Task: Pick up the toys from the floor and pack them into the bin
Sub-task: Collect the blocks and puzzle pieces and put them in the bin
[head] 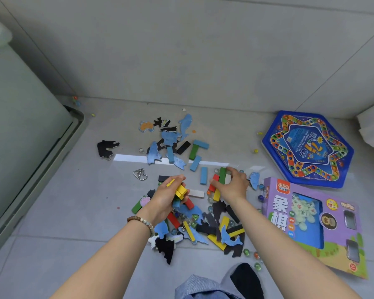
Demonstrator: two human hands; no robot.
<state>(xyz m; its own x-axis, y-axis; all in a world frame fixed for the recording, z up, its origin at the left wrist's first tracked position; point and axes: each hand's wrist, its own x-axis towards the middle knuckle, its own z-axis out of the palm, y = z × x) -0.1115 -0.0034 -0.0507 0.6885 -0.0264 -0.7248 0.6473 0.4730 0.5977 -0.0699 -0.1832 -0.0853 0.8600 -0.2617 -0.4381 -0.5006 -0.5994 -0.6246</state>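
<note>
A heap of toys lies on the grey floor: coloured wooden blocks (195,163), blue and black puzzle pieces (153,153) and glass marbles (246,252). My left hand (167,196) grips a bundle of yellow blocks (179,189) just above the heap. My right hand (232,183) curls round a green block (222,175) with a white and a red one beside it. The translucent bin (20,126) stands at the far left, its inside hidden.
A blue hexagonal board game (308,147) and a purple boxed chess set (311,223) lie at the right. A metal wire puzzle (139,174) sits left of the heap. The wall runs behind. My knee and shoe (244,281) are at the bottom.
</note>
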